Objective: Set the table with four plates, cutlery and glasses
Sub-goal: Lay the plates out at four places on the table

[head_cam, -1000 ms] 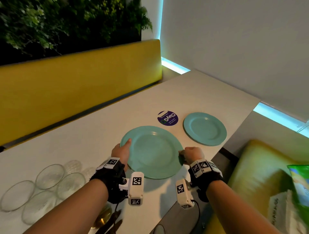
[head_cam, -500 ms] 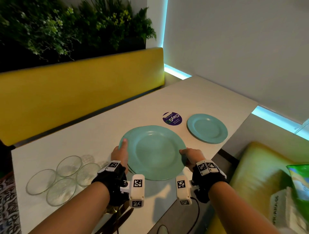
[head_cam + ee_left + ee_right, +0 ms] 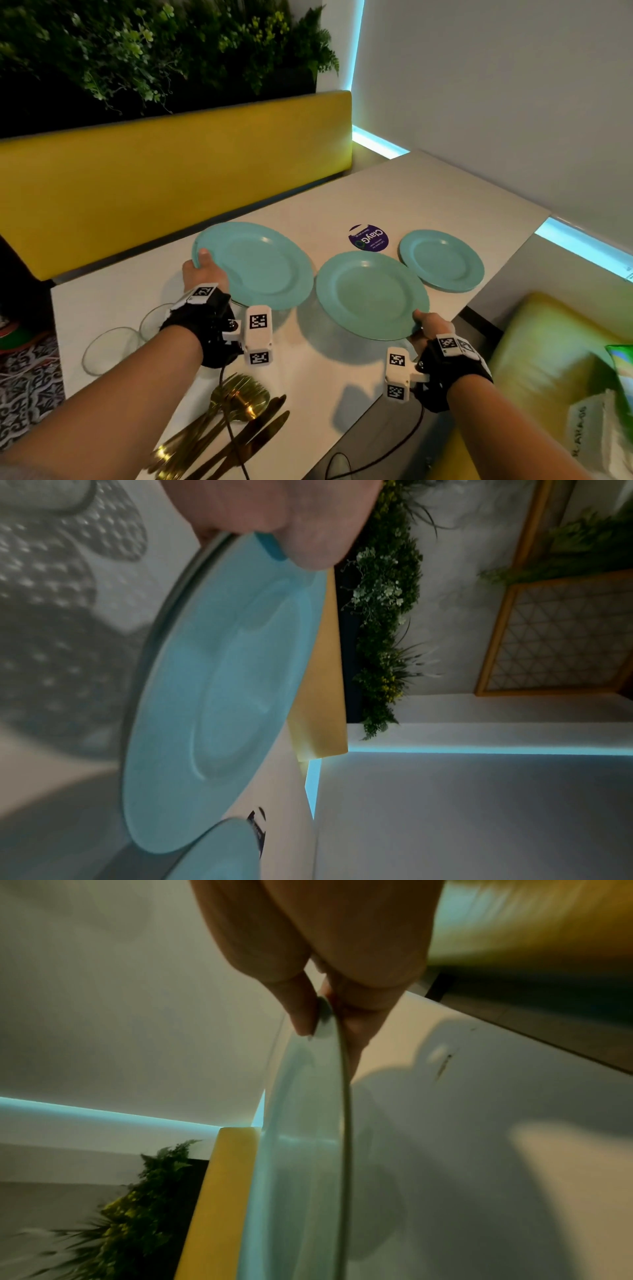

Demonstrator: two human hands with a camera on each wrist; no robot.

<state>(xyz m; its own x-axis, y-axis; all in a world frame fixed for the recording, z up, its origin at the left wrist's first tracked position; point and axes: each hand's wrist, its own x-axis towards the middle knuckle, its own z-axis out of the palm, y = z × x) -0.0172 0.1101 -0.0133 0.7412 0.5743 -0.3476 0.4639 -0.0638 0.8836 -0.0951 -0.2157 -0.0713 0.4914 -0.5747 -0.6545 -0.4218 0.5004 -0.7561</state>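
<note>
Three plates: all teal, all in the far right half of the white table point(image 3: 342, 387).
Left plate point(image 3: 260, 263): held above the table surface, tilted, casting a shadow beneath; in the left wrist view a second rim edge shows under it, so whether it is one plate or two I cannot tell.
Left hand point(image 3: 205, 270): pinches the left plate's near-left rim, thumb point(image 3: 204, 255) on top, fingers hidden below.
Middle plate point(image 3: 371, 294): raised off the table near its right edge, shadow below it; just beside the left plate, rims apart.
Right hand point(image 3: 428, 325): pinches the middle plate's near rim, thumb above and fingers beneath, as the right wrist view confirms.
Far plate point(image 3: 442, 260): lies flat on the table, at the right edge, untouched.
Sticker point(image 3: 368, 237): purple, round, on the table between the middle and far plates.
Cutlery point(image 3: 226, 428): gold pieces bunched at the near edge.
Glass bowls point(image 3: 109, 349): clear, near left, partly hidden by the left wrist.
Bench point(image 3: 171, 171): yellow, along the far side, foliage above.
</note>
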